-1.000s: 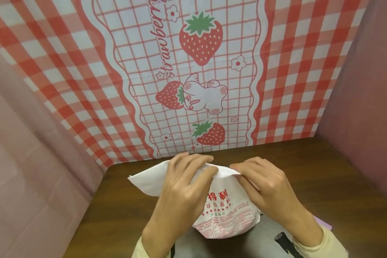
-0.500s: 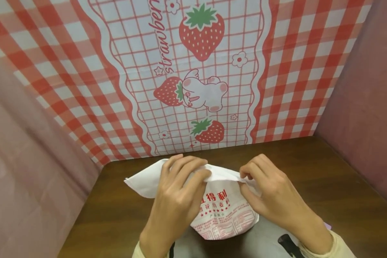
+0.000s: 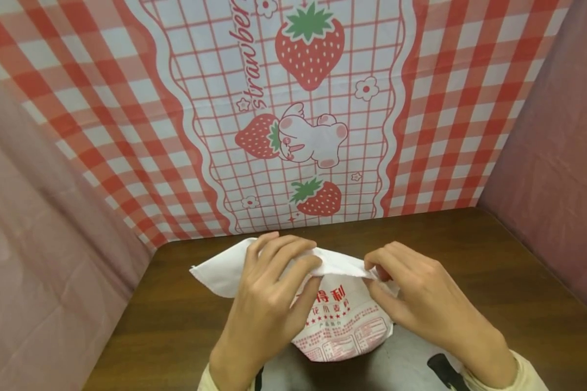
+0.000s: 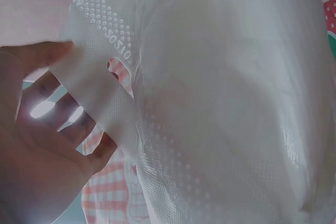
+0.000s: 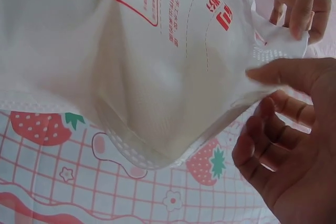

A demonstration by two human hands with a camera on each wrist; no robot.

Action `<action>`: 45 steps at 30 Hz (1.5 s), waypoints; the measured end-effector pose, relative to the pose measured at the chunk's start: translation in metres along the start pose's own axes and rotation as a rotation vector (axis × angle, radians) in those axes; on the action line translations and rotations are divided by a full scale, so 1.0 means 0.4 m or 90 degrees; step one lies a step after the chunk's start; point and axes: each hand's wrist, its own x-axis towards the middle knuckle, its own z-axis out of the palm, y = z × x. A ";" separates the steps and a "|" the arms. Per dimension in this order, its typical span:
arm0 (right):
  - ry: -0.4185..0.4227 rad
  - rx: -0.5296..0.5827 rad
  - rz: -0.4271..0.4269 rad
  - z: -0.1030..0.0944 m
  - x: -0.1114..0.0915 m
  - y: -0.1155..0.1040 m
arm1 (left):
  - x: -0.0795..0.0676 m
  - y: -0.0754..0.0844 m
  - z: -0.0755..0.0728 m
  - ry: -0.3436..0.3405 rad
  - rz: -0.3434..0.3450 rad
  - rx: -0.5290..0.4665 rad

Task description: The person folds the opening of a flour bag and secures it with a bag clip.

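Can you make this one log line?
left hand: holds bag at top | right hand: pinches bag at top | bag: white, red print

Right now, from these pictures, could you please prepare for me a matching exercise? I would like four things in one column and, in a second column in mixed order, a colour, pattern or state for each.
Column 1
1. bag
2. table
3. hanging cloth
4. right hand

Column 2
A. checks, strawberries and small flowers
B. white, with red Chinese characters
C. pinching a folded upper edge
D. plain dark brown

Right pairs: 1-B, 2-D, 3-A, 4-C
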 end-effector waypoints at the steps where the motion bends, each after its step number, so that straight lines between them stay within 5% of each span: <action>1: -0.001 -0.005 -0.001 0.000 0.000 0.000 | 0.000 0.000 0.000 0.000 0.003 -0.001; 15: -0.061 0.000 0.001 -0.007 -0.010 0.014 | 0.000 -0.003 -0.001 -0.010 -0.003 -0.005; 19: -0.099 0.047 0.033 -0.023 -0.010 0.013 | -0.002 -0.004 -0.002 -0.026 -0.015 -0.001; 23: -0.081 0.100 0.062 -0.033 -0.006 0.023 | -0.003 -0.004 -0.003 -0.042 -0.026 0.012; 29: -0.023 0.032 0.105 -0.022 -0.002 0.047 | -0.007 -0.004 -0.004 -0.074 -0.073 0.044; 37: -0.092 -0.010 0.127 -0.005 -0.011 0.060 | -0.016 -0.016 -0.008 -0.130 -0.153 0.103; 45: -0.134 0.022 0.100 -0.008 -0.014 0.065 | -0.027 -0.027 -0.012 -0.140 -0.162 0.115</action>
